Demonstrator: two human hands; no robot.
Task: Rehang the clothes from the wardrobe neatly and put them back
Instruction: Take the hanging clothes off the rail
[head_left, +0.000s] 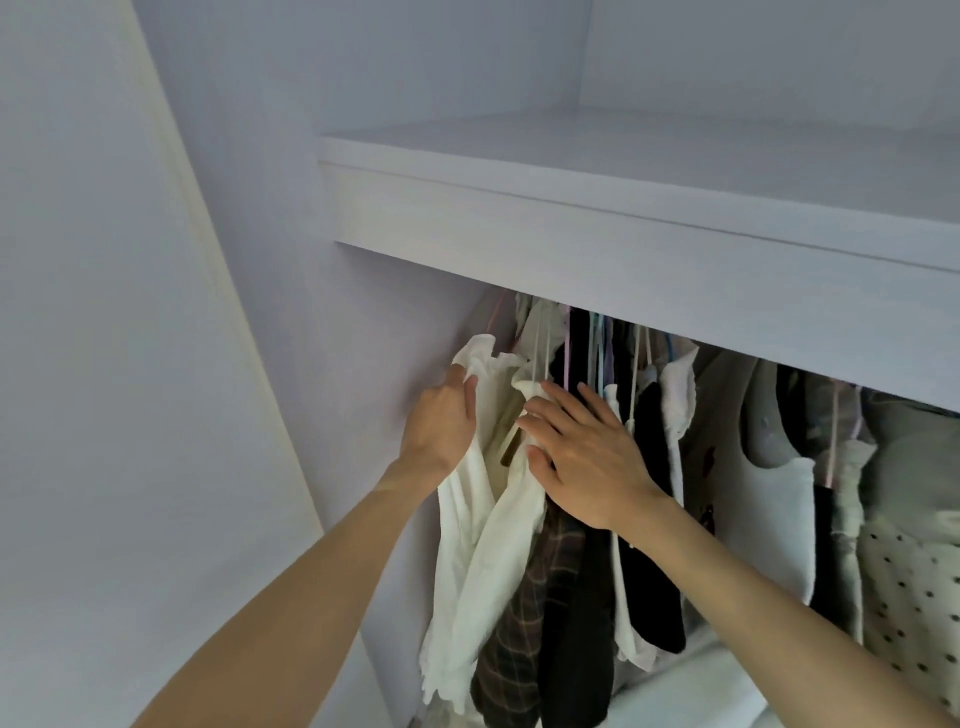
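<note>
Left hand (445, 422) grips ruffled edge of white garment (483, 519) hanging at wardrobe's left end, under shelf (623, 228). Right hand (587, 457), fingers spread flat, presses garment's other side beside dark clothes (576, 597).

Hands (519, 436) on white garment (483, 545)

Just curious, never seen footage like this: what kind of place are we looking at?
Most likely the inside of a home wardrobe: clothes such as a white garment hang packed below a white shelf, beside a plain side wall.
</note>
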